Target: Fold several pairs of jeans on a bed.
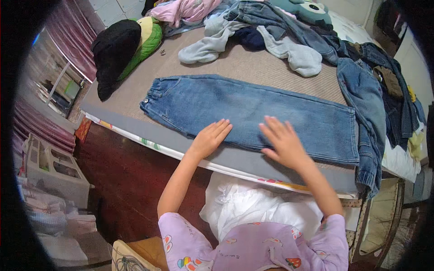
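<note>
A pair of blue jeans (271, 106) lies flat across the bed, folded lengthwise so that the legs overlap. Its elastic waistband, with a button, points left and its hems point right. My left hand (212, 136) rests on the near edge of the jeans, toward the waist, with fingers stretched out. Over the lower legs is my right hand (282, 140), its fingers spread and slightly blurred. Neither hand grips the cloth. Just beyond the hems, another denim garment (366, 95) hangs over the bed's right side.
The bed's mattress (185, 147) has a white printed edge. Pale grey pants (212, 43) and more denim are heaped at the back. A black and green plush item (120, 49) sits at the left. White cloth (253, 203) lies before me; a beige cabinet (58, 167) stands lower left.
</note>
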Action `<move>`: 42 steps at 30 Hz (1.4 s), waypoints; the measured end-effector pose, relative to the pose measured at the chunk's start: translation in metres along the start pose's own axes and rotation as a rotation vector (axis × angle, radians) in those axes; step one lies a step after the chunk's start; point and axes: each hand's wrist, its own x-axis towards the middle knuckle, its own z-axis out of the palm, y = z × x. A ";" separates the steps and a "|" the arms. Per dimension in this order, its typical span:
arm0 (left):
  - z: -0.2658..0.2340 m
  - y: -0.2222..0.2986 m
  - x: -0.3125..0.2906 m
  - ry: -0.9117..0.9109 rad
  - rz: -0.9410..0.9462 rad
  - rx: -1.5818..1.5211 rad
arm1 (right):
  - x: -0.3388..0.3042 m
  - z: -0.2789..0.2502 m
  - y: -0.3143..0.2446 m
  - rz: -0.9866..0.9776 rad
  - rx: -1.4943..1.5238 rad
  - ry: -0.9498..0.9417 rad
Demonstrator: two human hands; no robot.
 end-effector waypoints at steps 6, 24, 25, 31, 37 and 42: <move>0.012 0.002 -0.027 0.064 -0.002 -0.014 | -0.005 0.042 0.005 -0.009 0.028 -0.086; 0.016 0.001 0.046 -0.487 -0.542 -0.076 | 0.058 0.095 0.015 0.346 0.019 -0.030; 0.006 0.001 0.040 -0.526 -0.596 0.026 | 0.057 0.085 0.021 0.415 -0.047 -0.065; -0.016 -0.058 -0.011 -0.522 -0.842 0.039 | -0.025 0.038 0.137 0.759 -0.307 -0.010; -0.030 -0.067 0.008 -0.525 -0.902 0.029 | -0.056 0.008 0.155 0.951 -0.399 -0.030; 0.037 -0.031 0.091 -0.256 -0.322 -0.029 | 0.049 0.036 0.060 0.556 -0.180 0.133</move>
